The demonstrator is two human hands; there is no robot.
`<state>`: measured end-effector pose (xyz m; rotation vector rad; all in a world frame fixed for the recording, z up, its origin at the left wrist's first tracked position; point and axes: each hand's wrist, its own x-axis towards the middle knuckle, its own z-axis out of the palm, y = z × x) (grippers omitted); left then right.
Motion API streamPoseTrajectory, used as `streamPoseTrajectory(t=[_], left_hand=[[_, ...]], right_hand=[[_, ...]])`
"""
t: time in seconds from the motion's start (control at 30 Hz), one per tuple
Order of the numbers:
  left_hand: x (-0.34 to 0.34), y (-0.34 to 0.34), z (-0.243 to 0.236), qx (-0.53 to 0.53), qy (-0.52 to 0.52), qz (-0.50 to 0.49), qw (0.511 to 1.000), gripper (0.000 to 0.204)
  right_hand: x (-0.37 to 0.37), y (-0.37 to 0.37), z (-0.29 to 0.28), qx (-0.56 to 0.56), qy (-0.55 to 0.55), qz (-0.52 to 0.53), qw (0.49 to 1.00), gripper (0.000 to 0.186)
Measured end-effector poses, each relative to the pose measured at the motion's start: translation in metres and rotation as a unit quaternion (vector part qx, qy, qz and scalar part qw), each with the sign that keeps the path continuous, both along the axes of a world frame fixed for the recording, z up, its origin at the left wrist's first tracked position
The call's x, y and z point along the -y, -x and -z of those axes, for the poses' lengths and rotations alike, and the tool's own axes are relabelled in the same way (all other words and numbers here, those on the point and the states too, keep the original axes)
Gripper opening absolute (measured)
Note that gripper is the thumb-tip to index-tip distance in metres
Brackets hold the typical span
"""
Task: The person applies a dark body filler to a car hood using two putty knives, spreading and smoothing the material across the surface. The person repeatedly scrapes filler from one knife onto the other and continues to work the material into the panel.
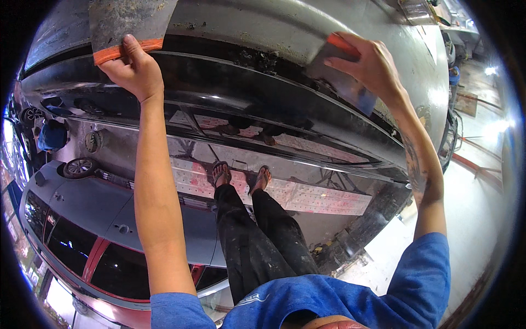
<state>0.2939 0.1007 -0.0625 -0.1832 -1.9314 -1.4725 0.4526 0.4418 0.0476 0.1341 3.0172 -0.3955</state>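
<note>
My left hand (137, 74) is closed on a wide putty spreader (131, 23), its thumb pressed over the orange grip edge. The flat grey blade points away from me and carries dried smears. My right hand (375, 66) grips a second spreader (335, 74), also with an orange edge; its blade is blurred and tilted down over the black edge strip of a vehicle. Whether that blade touches the surface, I cannot tell. Beyond the strip lies the vehicle's grey panel (235, 24), with crusty dark residue (266, 60) along the border.
Below the glossy black side (213, 93), my feet stand on a pink-stained perforated plank (312, 194). A grey car with red window frames (96, 255) is behind me at left. A person in blue (53, 135) is at far left. A clear container (417, 12) sits at top right.
</note>
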Motion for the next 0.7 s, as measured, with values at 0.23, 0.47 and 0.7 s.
streamPoseTrajectory(t=[0.23,0.47,0.7], left_hand=[[0.000,0.001,0.002,-0.044,-0.028,0.025,0.998,0.036],[0.002,0.003,0.002,-0.026,0.008,0.010,1.000,0.038],[-0.005,-0.004,-0.001,-0.010,-0.071,0.024,0.997,0.034]], right_hand=[[0.015,0.008,0.006,-0.057,0.008,-0.027,0.998,0.057],[0.025,0.016,0.005,-0.029,-0.011,-0.038,0.999,0.059],[0.035,0.029,0.008,-0.007,-0.002,-0.010,1.000,0.058]])
